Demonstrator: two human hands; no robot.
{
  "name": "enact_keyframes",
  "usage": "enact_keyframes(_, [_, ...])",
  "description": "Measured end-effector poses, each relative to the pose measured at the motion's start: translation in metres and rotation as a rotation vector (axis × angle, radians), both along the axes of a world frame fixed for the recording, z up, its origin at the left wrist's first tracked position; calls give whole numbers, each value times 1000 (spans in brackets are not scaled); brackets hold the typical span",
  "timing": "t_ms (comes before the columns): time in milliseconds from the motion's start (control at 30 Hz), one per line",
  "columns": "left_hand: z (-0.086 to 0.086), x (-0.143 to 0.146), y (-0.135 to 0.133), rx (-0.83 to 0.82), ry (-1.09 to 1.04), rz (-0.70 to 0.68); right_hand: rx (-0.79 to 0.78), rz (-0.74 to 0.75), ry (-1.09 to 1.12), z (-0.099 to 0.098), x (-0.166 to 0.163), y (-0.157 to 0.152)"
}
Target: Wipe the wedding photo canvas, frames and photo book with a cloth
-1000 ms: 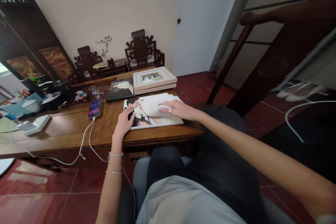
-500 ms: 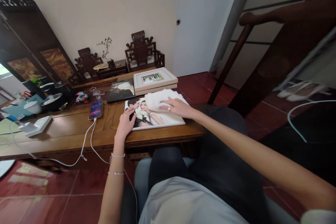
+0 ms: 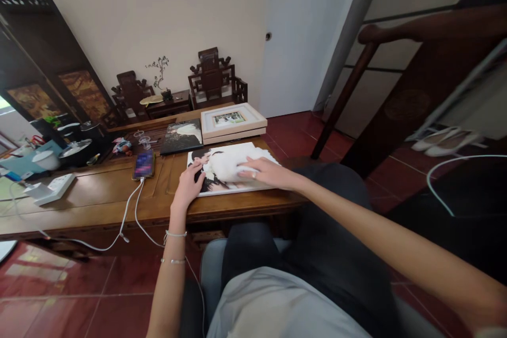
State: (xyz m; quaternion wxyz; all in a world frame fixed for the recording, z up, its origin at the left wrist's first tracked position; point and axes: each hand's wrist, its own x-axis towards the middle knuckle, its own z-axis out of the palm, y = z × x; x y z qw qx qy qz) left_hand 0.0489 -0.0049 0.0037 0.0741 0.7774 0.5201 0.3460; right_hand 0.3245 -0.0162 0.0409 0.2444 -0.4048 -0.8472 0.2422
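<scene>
A large photo print (image 3: 237, 184) of a couple lies flat near the front edge of the wooden table (image 3: 99, 195). My left hand (image 3: 187, 184) rests on the print's left edge, fingers spread, holding it down. My right hand (image 3: 264, 171) presses a white cloth (image 3: 227, 165) onto the middle of the print. The cloth hides much of the picture.
Behind the print lie a dark photo panel (image 3: 181, 135) and a stacked white frame (image 3: 232, 121). A phone (image 3: 143, 164) with a white cable lies to the left, and a power strip (image 3: 51, 188) further left. Small dark chairs stand at the wall. Stair rails rise at right.
My right hand has slid the cloth to the left across the print, after having moved it right half a second earlier. The left hand has stayed on the print's edge.
</scene>
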Motion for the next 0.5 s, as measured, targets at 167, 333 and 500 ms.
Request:
enact_keyframes(167, [1,-1,0,-8,-7,-10,76,-19,50,4,-23,62])
enact_keyframes(333, [2,-2,0,-11,-9,-7,119,-93,21,5,-35,78])
enact_keyframes(500, [1,-1,0,-17,-7,-2,199,-13,-51,-4,-36,26])
